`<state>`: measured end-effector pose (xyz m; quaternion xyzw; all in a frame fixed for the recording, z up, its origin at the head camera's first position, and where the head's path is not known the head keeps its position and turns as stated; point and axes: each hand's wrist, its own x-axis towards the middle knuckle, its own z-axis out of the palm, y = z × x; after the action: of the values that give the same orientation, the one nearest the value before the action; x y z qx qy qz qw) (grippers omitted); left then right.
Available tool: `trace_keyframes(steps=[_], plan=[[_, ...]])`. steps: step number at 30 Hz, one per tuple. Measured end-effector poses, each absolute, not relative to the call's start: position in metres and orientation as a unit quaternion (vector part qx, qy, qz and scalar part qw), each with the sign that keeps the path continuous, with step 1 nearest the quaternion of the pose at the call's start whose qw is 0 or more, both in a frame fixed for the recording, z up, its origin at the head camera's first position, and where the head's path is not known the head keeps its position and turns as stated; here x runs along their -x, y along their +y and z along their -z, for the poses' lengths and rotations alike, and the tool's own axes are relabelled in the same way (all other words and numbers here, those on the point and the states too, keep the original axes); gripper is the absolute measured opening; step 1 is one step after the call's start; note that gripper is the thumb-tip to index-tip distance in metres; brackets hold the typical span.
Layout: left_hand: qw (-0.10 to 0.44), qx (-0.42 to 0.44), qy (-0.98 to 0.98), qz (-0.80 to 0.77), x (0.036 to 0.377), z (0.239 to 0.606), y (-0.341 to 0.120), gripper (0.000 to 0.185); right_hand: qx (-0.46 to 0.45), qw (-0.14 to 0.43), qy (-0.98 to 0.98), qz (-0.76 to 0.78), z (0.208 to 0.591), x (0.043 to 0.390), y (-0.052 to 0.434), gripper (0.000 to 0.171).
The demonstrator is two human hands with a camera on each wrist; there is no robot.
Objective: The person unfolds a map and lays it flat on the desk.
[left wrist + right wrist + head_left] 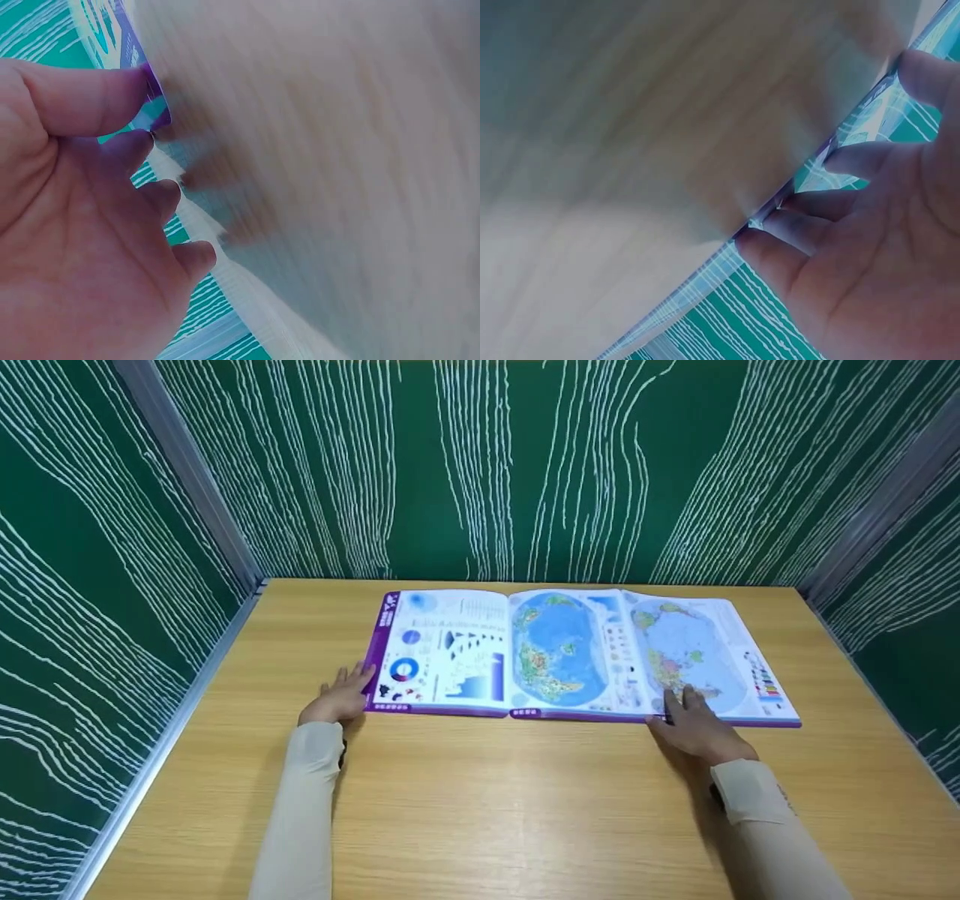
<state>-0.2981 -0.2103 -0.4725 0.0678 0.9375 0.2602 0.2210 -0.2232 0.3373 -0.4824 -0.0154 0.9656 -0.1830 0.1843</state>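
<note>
A wide atlas (480,660) with purple edges lies spread on the table, showing charts on its left page and world maps on the middle and right panels. At its lower left edge, my left hand (341,697) touches the purple border with the fingers fairly straight. The left wrist view shows the left thumb (94,101) and index finger by the purple edge. On the lower part of the right map panel (697,660) rests my right hand (701,731), fingers spread. In the right wrist view, the right fingertips (769,240) meet the page surface near its edge.
The wooden table (525,810) extends in front of the atlas and to both sides. Green panels (465,472) with white wavy lines enclose it at the back and sides, joined by grey metal posts (187,472).
</note>
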Motion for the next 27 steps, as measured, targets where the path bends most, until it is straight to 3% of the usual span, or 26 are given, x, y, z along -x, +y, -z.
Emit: trace_keyframes(steps=[27], plan=[[0.196,-0.065,0.944,-0.259,0.297,0.473,-0.203,0.064,-0.005,0.192,0.963,0.191,0.481,0.242,0.321,0.088]])
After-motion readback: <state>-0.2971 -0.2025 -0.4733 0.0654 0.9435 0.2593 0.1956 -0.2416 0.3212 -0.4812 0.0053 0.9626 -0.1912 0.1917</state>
